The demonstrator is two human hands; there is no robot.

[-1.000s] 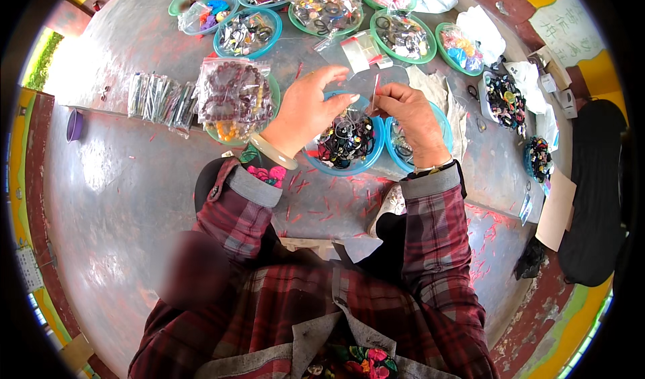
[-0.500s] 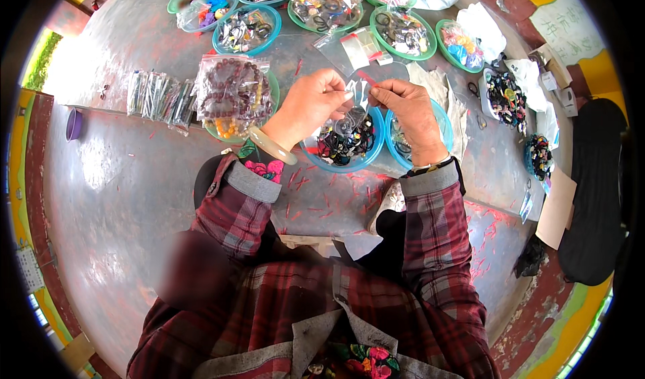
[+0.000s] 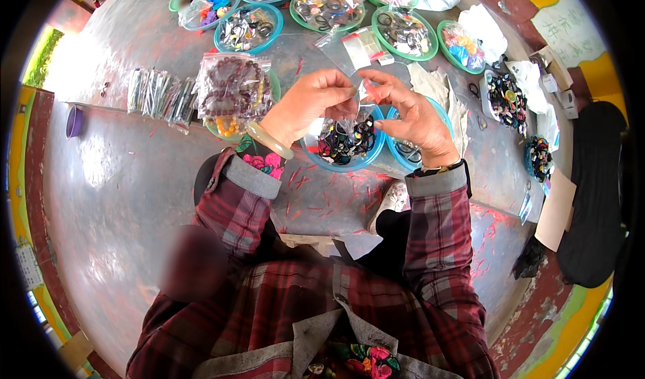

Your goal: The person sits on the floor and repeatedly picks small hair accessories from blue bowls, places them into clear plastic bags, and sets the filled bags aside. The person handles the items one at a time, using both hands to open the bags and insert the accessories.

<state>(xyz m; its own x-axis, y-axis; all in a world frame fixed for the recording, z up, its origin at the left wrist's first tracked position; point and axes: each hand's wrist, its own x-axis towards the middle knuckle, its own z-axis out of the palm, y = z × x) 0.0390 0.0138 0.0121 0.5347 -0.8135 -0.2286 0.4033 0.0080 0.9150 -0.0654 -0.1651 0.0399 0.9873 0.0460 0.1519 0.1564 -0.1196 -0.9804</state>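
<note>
Above the blue bowl (image 3: 336, 161) of dark hair ties, a small clear plastic bag (image 3: 355, 114) is hanging between both hands, thin, see-through and crinkled, its top edge being pinched. From the left, a row of narrow clear packets (image 3: 156, 93) is lying on the grey bench (image 3: 127, 184), then a larger clear bag of brown bead bracelets (image 3: 232, 90) is resting on a green dish. The left hand (image 3: 306, 107), with a pale bangle at the wrist, is gripping the small bag's upper left edge with its fingers closed on it; the right hand (image 3: 413, 114) is pinching the upper right edge the same way. Behind them, green and blue bowls (image 3: 245, 30) are holding mixed small trinkets, and to the far right a tray of dark beads (image 3: 507, 100) is sitting near white paper.
</note>
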